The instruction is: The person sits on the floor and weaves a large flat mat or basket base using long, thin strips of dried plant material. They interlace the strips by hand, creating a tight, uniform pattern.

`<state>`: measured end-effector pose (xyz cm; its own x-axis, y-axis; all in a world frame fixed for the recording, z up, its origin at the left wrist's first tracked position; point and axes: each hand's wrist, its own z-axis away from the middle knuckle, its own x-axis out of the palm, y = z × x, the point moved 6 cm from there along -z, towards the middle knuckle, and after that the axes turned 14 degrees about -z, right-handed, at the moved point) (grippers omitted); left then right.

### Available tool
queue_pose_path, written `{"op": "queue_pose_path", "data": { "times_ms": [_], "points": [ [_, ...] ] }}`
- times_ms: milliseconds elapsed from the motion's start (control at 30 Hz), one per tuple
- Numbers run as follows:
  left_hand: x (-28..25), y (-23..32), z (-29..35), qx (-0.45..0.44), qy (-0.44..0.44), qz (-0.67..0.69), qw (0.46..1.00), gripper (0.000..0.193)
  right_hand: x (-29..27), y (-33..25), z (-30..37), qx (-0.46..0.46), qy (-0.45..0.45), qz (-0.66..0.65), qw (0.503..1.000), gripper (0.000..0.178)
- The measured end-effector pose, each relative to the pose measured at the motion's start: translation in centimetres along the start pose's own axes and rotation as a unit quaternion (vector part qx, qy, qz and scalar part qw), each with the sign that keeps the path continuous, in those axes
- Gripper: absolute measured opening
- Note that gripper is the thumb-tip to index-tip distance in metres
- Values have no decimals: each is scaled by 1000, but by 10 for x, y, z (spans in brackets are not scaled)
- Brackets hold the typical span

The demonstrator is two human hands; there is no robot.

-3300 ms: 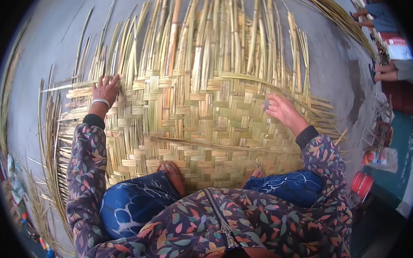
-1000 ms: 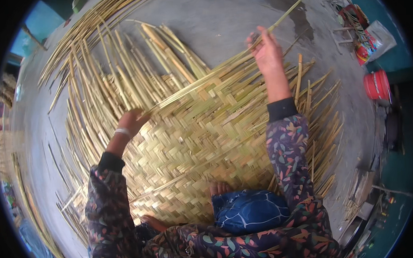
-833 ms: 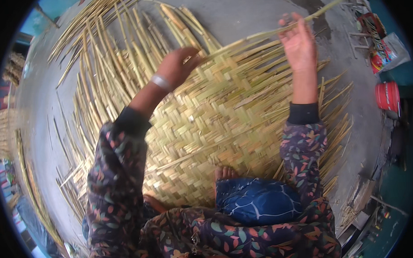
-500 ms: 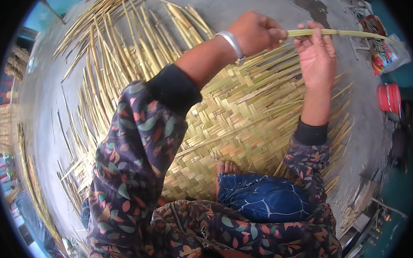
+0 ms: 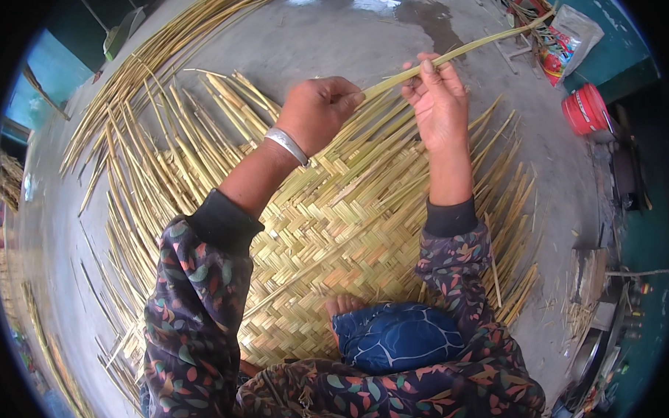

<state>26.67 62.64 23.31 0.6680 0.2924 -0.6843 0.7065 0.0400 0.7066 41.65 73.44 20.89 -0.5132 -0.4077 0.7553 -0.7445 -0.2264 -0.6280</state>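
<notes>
A long, flat, pale green cane strip (image 5: 483, 42) is stretched in the air between and past both hands. My left hand (image 5: 320, 112), with a silver bangle at its wrist, is closed on the strip's near end. Farther along, my right hand (image 5: 439, 102) pinches the same strip between thumb and fingers, palm facing me. Beneath them lies a large half-woven mat (image 5: 335, 231) of yellow-green split cane in a slanting weave. Loose strip ends fan out from its left, far and right sides. My bare foot (image 5: 344, 304) rests on the mat.
A bundle of long cane stalks (image 5: 152, 49) lies on the grey floor at the far left. More thin stalks (image 5: 52, 359) lie at the left rim. On the right are a red bucket (image 5: 585, 109), a plastic bag (image 5: 568, 42) and a block of wood (image 5: 587, 274).
Both hands have shifted left in the picture, the left one lower, as the view turned. The strip now slants up to the right instead of lying nearly level. Both hands still hold it.
</notes>
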Motion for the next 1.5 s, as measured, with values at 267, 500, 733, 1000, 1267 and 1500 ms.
{"op": "queue_pose_path", "data": {
  "times_ms": [267,500,733,1000,1267,1500],
  "points": [
    [13,48,-7,71,10,17,997,20,25,-13,19,-49,-54,139,988,20],
    [9,57,-3,83,133,-135,978,10,34,-26,26,-65,3,129,990,24],
    [-6,38,3,-8,206,-146,968,11,48,3,31,-35,-24,45,998,28],
    [-12,15,11,-66,159,66,983,18,66,18,35,1,-35,-92,995,21],
    [-16,27,26,-81,41,272,958,16,72,17,40,56,-67,-219,972,20],
    [-46,51,36,73,184,-78,977,10,79,14,46,36,-27,-144,989,20]
  ]
}}
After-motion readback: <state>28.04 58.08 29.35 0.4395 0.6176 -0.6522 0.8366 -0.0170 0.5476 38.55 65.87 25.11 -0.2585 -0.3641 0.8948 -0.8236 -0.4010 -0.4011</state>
